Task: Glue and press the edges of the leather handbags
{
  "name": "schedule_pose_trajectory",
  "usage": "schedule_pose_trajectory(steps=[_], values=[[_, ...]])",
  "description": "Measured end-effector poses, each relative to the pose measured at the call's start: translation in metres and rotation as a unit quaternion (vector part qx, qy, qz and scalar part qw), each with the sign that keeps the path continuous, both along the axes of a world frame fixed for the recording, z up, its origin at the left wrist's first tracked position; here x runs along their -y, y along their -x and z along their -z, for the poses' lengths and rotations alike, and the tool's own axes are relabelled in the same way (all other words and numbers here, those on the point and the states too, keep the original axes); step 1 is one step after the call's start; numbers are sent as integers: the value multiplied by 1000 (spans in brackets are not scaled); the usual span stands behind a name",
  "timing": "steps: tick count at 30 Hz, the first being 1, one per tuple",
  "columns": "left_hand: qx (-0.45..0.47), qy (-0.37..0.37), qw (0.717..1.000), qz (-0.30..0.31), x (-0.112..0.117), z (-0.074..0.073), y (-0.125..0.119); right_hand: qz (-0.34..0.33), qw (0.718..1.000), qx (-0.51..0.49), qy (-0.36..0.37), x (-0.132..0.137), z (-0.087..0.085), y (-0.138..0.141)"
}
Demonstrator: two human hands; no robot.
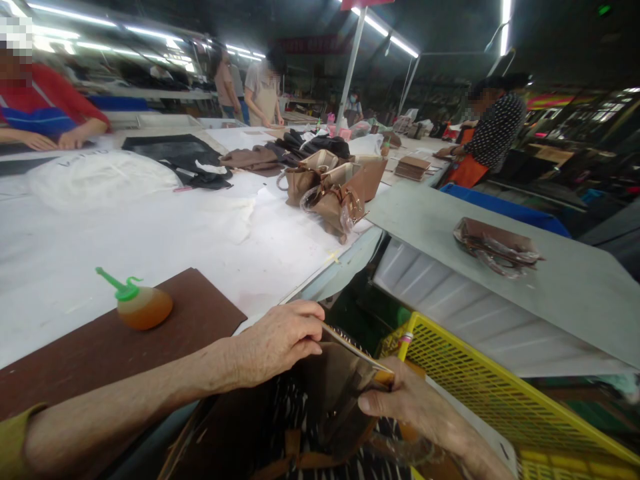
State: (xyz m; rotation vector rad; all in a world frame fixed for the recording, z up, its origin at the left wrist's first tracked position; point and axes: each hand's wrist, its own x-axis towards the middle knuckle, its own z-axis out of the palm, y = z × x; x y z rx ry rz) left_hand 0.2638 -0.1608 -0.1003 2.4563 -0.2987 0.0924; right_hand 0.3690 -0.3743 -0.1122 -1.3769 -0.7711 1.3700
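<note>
My left hand (283,338) is closed on the near upper edge of a dark brown leather bag piece (330,393) held low in front of me, below the table edge. My right hand (410,400) pinches the same piece at its right corner, thumb on top. The piece has a thin light edge running between both hands. A small orange glue bottle (140,303) with a green nozzle stands on a brown board (100,347) to the left of my left arm.
A yellow plastic crate (480,387) sits at my right. Tan handbags (335,190) lie further up the white table (175,233). A wrapped brown item (495,243) rests on a grey shelf board (550,293). Several other people work at the tables beyond.
</note>
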Motion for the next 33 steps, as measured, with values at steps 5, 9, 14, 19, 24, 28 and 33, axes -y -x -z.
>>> schedule_pose_trajectory(steps=[5, 9, 14, 19, 24, 28, 33], values=[[-60, 31, 997, -42, 3, -11, -1, 12, 1000, 12, 2, 4, 5, -1], [-102, 71, 990, -70, 1, -15, -6, 36, 998, 48, -2, 4, 3, 0], [-152, 83, 982, -69, -2, -17, -12, 82, 992, 96, -2, 6, 2, 7], [-161, 82, 980, -80, -2, -14, -18, 101, 984, 140, -35, 8, 7, 6], [-176, 96, 976, -87, 0, -9, -21, 95, 978, 183, -28, 10, 10, 2], [-194, 109, 971, -84, 2, -9, -22, 95, 984, 149, 9, 14, 20, -1], [-219, 116, 966, -75, 4, -10, -25, 80, 996, 39, 19, 18, 38, -10]])
